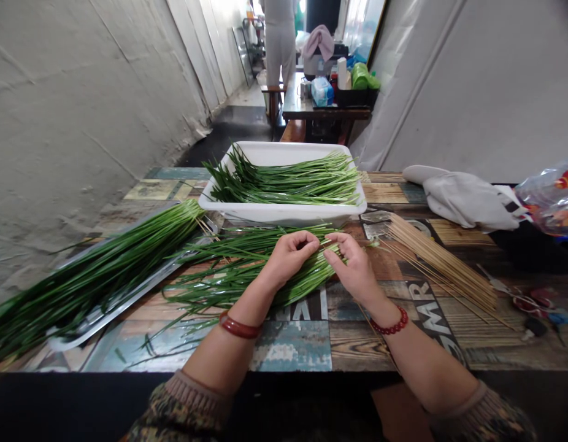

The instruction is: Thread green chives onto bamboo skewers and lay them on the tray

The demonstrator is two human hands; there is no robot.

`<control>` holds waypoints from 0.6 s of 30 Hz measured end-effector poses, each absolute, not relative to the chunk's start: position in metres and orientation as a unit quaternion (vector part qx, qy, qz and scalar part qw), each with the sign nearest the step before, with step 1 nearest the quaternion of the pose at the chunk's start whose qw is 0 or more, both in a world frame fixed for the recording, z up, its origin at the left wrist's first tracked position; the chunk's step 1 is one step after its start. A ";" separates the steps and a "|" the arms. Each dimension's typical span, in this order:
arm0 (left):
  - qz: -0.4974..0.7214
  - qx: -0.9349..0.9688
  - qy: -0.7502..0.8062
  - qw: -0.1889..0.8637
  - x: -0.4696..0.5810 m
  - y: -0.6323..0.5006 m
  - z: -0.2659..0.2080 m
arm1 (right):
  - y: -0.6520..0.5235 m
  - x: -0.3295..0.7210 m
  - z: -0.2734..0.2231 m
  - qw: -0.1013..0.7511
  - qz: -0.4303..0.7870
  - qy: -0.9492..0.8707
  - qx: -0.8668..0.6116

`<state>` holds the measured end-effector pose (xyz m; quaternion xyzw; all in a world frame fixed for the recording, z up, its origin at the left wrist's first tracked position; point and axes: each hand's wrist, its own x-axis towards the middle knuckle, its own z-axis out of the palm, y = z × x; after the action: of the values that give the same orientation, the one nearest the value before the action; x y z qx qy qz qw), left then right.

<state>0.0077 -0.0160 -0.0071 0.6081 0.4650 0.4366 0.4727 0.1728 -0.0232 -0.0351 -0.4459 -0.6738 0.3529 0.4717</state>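
Observation:
A loose pile of garlic chives lies on the table in front of me, pale stalk ends to the right. Over those ends, my left hand is closed, thumb and forefinger pinched on a chive stalk. Close beside it, my right hand curls its fingers at the same stalk ends, with the thumb a little apart from the forefinger. Fingers partly hide what each hand grips. Behind the pile stands a white plastic tub holding more chives laid lengthwise. A thick chive bundle rests on a tray at the left.
Bamboo skewers lie fanned at the right, near scissors. A grey cloth item and a clear plastic bag sit at the far right. Beyond the patchwork-patterned table, a person stands near another table.

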 end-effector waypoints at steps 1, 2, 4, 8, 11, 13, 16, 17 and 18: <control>0.441 0.604 0.462 0.477 0.008 -0.016 -0.007 | -0.023 0.173 -0.035 0.471 0.352 -0.674 -0.447; 0.446 0.598 0.460 0.482 0.009 -0.016 -0.006 | -0.023 0.173 -0.035 0.469 0.350 -0.675 -0.449; 0.457 0.584 0.456 0.492 0.009 -0.017 -0.006 | -0.023 0.173 -0.035 0.466 0.347 -0.676 -0.454; 0.472 0.569 0.454 0.498 0.011 -0.017 -0.006 | -0.023 0.173 -0.035 0.467 0.344 -0.676 -0.455; 0.475 0.568 0.452 0.498 0.011 -0.017 -0.007 | -0.023 0.173 -0.036 0.469 0.349 -0.673 -0.453; 0.476 0.568 0.451 0.498 0.011 -0.017 -0.007 | -0.023 0.173 -0.036 0.467 0.349 -0.673 -0.456; 0.478 0.564 0.452 0.499 0.012 -0.017 -0.007 | -0.023 0.173 -0.035 0.457 0.338 -0.678 -0.466; 0.480 0.563 0.453 0.498 0.013 -0.017 -0.008 | -0.023 0.173 -0.035 0.455 0.335 -0.679 -0.469; 0.481 0.562 0.453 0.496 0.013 -0.017 -0.008 | -0.023 0.173 -0.034 0.453 0.334 -0.680 -0.470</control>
<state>0.0130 -0.0175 -0.0076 0.5624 0.4533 0.4815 0.4964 0.1730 -0.0232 -0.0343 -0.4702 -0.6801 0.3336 0.4528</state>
